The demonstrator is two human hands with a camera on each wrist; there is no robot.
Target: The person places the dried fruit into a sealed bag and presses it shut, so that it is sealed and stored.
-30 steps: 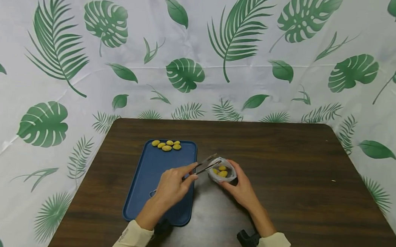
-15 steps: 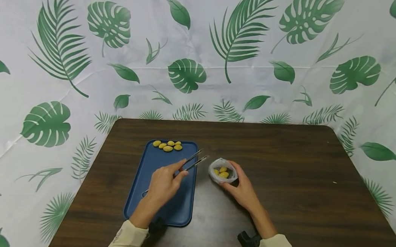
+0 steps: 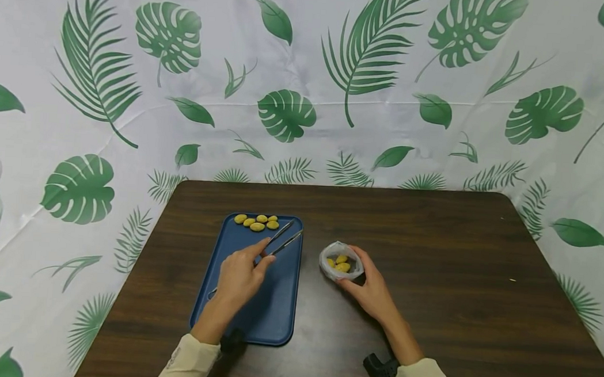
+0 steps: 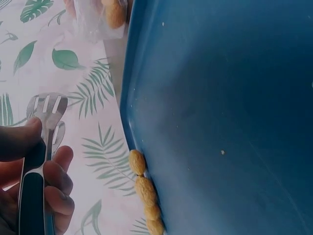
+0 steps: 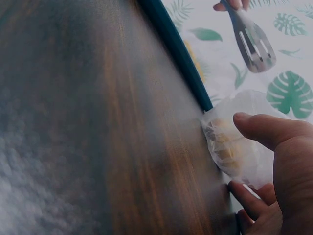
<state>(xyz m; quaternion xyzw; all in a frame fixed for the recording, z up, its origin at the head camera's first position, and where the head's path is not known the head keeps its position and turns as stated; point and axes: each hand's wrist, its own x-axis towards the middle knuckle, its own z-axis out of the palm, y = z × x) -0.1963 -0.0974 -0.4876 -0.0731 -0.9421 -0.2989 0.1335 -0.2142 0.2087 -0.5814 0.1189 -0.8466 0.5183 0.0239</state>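
My left hand (image 3: 239, 277) grips a pair of metal tongs (image 4: 48, 112) above the blue tray (image 3: 270, 325). The tongs' tips are spread, with nothing between them, and point toward the tray's far right corner. Along the tray's far edge lie several wrinkled, yellow-brown oval pieces (image 3: 257, 227), like dried fruit. To the right of the tray, my right hand (image 3: 373, 291) holds a small clear plastic bag (image 5: 252, 156) around its side, thumb and fingers on opposite sides. Its mouth faces up, and several of the same yellow pieces (image 3: 342, 267) show inside.
The dark wooden table (image 3: 457, 279) extends right of the bag, with a tiny pale scrap (image 3: 513, 280) on it. A leaf-printed white cloth (image 3: 210, 79) hangs behind the table. Small crumbs (image 4: 222, 152) dot the tray. A dark wrist mount (image 3: 380, 367) sits below my right hand.
My left hand has drawn the tongs left, away from the bag's mouth and over the tray. The right hand and the bag have stayed nearly in place.
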